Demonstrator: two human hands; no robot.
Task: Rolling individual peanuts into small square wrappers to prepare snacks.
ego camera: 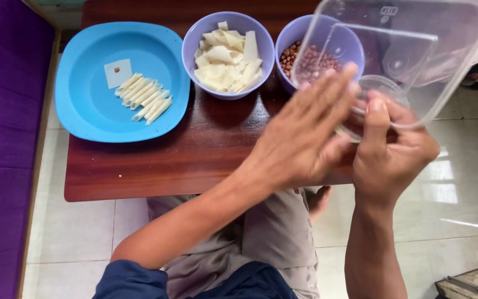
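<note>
Your left hand sits at centre right of the frame, palm down, fingers extended and held close together, pointing toward the upper right. Your left forearm runs diagonally from the lower left, with a dark blue sleeve pushed up near the elbow. Your right hand sits just right of it, fingers curled inward, thumb raised toward the top of the frame. Your right forearm rises almost vertically from the bottom edge.

Navy rolled sleeves — grey-beige trousers — bare forearms.
</note>
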